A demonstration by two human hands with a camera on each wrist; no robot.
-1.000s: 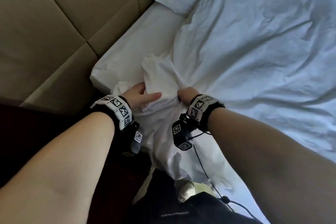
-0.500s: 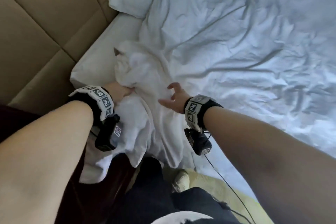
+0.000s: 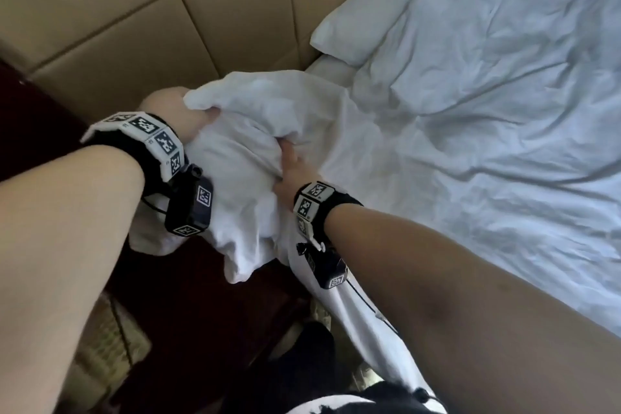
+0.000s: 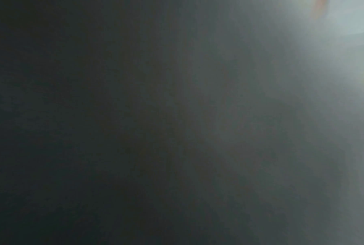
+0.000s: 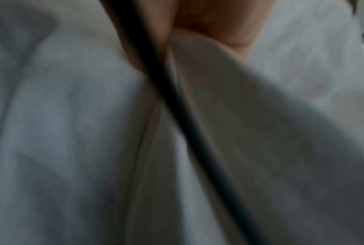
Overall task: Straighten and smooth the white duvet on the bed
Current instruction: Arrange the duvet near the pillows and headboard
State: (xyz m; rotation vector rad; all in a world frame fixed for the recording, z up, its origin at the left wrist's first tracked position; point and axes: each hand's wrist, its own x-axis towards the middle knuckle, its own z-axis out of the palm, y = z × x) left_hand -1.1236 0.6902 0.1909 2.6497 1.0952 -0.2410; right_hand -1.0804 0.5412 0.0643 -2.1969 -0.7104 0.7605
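Head view, duvet (image 3: 262, 131) corner bunched between left hand (image 3: 178, 111), right hand (image 3: 295, 171) grip

The padded headboard (image 3: 141, 10) walls off the bed's head edge, and a pillow (image 3: 363, 20) fills the corner there. Over the rumpled duvet (image 3: 487, 144) toward the far side, passage is open (wrist views show little).
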